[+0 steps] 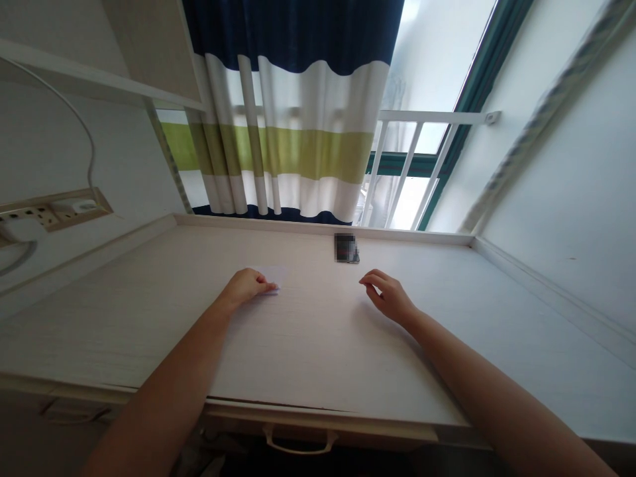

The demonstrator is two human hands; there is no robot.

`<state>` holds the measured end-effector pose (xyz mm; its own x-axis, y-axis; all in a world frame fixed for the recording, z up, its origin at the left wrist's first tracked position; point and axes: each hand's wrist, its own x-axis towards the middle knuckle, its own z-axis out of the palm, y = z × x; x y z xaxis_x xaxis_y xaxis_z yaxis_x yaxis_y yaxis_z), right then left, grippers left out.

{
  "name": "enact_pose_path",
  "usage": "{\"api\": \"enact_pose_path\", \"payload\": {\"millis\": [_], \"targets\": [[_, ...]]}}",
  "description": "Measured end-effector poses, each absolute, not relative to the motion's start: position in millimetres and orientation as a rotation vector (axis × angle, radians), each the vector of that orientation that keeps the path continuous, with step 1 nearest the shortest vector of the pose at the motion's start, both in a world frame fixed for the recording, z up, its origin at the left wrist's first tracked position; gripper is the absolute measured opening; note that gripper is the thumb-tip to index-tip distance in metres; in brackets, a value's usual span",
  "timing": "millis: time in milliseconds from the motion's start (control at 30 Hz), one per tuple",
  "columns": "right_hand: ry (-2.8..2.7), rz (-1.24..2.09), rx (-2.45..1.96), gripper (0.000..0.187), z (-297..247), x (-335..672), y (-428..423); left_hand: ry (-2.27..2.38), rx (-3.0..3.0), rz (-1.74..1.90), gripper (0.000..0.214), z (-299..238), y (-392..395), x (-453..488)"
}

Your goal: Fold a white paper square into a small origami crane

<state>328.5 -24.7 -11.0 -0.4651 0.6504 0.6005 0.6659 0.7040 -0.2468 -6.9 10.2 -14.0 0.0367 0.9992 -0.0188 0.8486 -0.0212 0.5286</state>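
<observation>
My left hand [247, 285] is closed on a sheet of white paper [272, 273], with thumb and fingers pinching its near edge. The paper is pale against the white desktop, and part of it is behind the hand. To the right, my right hand [390, 296] hovers slightly above the desk, its shadow below it. Its thumb and fingertips curl together in a loop, and nothing shows between them. Beyond the right hand, near the back edge, lies a small dark packet or box [346, 248], its face blurred out.
The white desk [308, 351] has a raised rim along the back and sides. A drawer handle [299, 442] juts from its front. On the left wall is a socket strip [54, 209] with plugs and cables. A striped curtain [298, 146] and a white railing [432, 118] stand behind.
</observation>
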Motion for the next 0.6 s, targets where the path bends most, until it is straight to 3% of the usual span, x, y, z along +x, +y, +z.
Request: {"api": "enact_pose_path", "payload": {"millis": [600], "targets": [[-2.257, 0.016, -0.986, 0.019, -17, 324, -25, 2.089, 1.975, 0.679, 0.029, 0, 3, 6]]}}
